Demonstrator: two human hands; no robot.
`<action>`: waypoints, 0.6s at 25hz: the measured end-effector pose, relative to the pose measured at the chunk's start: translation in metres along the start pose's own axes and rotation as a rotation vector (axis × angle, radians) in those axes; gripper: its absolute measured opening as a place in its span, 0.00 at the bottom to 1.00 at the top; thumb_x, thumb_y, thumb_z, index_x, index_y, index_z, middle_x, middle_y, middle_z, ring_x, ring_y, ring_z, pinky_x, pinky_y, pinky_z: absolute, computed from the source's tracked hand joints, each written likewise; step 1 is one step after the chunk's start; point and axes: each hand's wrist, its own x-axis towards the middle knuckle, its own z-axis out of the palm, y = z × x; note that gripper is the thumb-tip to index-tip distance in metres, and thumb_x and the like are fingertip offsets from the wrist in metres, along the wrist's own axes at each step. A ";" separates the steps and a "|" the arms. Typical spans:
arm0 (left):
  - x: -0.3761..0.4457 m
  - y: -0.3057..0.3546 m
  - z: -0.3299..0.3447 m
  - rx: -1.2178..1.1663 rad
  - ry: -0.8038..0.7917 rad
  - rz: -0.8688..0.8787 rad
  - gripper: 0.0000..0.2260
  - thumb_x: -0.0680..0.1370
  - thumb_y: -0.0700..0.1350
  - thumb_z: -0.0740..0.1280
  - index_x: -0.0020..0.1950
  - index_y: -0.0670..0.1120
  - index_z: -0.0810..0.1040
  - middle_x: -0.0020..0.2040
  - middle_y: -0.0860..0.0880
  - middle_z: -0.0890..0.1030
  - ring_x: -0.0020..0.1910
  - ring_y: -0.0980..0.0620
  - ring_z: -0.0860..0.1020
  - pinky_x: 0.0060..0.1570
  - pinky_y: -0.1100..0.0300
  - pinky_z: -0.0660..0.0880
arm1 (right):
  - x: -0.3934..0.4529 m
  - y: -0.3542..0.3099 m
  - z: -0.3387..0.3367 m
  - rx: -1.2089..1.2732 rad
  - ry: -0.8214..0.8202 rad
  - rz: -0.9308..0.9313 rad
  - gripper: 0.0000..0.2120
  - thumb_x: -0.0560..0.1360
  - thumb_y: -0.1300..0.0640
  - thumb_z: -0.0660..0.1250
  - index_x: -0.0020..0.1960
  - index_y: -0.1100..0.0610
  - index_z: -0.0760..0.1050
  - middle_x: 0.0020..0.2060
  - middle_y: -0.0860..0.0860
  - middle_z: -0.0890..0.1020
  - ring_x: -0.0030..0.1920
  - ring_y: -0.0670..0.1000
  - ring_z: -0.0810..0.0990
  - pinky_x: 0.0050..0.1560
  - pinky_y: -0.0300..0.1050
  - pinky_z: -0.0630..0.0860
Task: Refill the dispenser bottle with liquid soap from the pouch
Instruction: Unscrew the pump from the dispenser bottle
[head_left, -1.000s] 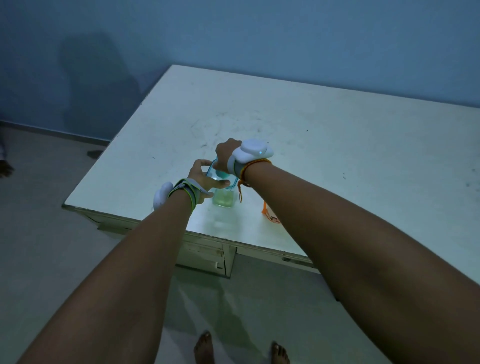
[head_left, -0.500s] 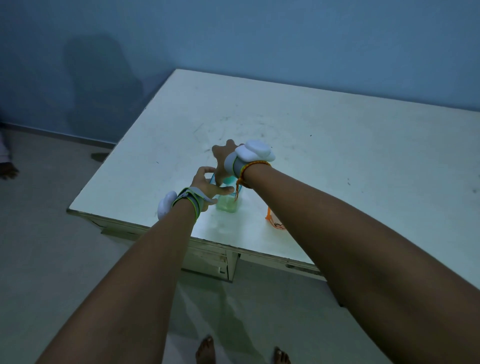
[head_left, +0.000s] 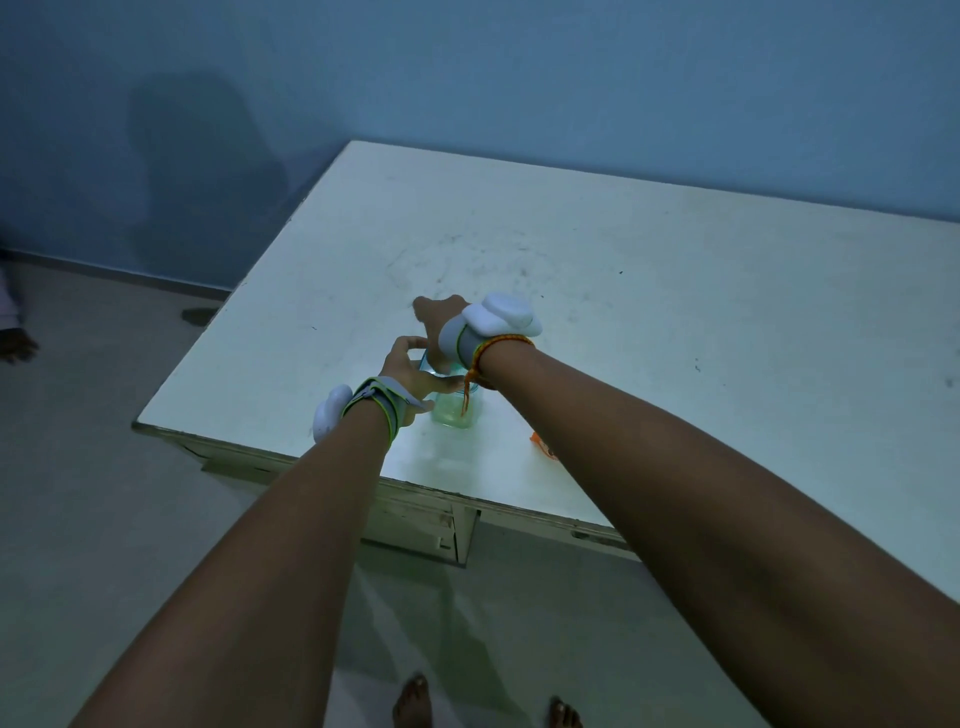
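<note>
Both hands stay at the dispenser bottle (head_left: 457, 413), much as half a second ago: the left hand (head_left: 410, 371) curls its fingers and thumb round the upper body, while the right hand (head_left: 441, 319) sits over the top, its grip hidden, so I cannot tell whether it clasps the pump. Little has shifted, which suggests the top is still being worked. The clear bottle stands near the counter (head_left: 675, 312) front edge, holding a low layer of greenish liquid. An orange thing (head_left: 540, 447), perhaps the pouch, lies just beside.
</note>
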 end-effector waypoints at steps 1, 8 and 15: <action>0.002 -0.001 -0.001 -0.018 -0.001 0.008 0.25 0.68 0.30 0.71 0.55 0.50 0.64 0.42 0.47 0.71 0.49 0.43 0.69 0.46 0.50 0.70 | 0.005 0.002 0.002 -0.027 -0.014 -0.072 0.17 0.82 0.64 0.52 0.71 0.63 0.64 0.35 0.49 0.64 0.32 0.45 0.63 0.19 0.27 0.65; -0.002 -0.001 -0.002 -0.039 0.027 0.027 0.16 0.73 0.32 0.65 0.52 0.49 0.65 0.53 0.43 0.71 0.51 0.43 0.69 0.48 0.50 0.69 | 0.013 0.002 0.007 -0.169 -0.065 0.024 0.18 0.80 0.59 0.57 0.70 0.60 0.67 0.67 0.54 0.72 0.65 0.55 0.73 0.58 0.43 0.71; 0.003 -0.006 -0.002 -0.072 0.020 0.032 0.21 0.70 0.28 0.68 0.52 0.49 0.66 0.49 0.44 0.71 0.51 0.43 0.69 0.49 0.49 0.70 | 0.023 0.006 0.021 -0.374 0.028 0.005 0.14 0.81 0.56 0.52 0.37 0.55 0.63 0.37 0.57 0.67 0.30 0.46 0.62 0.28 0.37 0.55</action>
